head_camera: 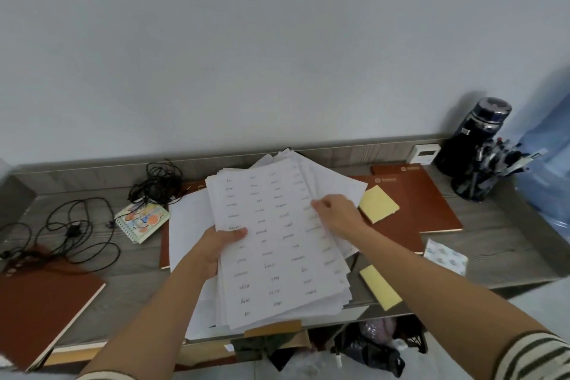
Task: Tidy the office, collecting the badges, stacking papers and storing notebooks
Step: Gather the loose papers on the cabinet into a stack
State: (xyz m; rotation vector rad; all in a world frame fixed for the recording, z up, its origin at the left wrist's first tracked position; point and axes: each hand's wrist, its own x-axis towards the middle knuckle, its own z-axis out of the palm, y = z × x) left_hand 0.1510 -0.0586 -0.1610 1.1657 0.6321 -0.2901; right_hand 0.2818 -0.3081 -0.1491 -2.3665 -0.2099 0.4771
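A thick stack of white papers (277, 244) printed with small words is lifted over the middle of the grey desk (135, 271). My left hand (216, 244) grips the stack's left edge, thumb on top. My right hand (336, 216) pinches the sheets at the right edge. More white sheets (188, 225) lie under the stack. Brown notebooks lie at the left front (43, 305) and at the right (431, 197). A small spiral notebook with a cartoon cover (142, 220) sits left of the papers.
Tangled black cables (77, 234) spread over the left of the desk. Yellow sticky pads (377, 203) (381, 287) lie to the right. A dark flask (475, 136), a pen holder (481, 176) and a blue bag (546, 170) stand at the far right. Bags sit below the desk edge.
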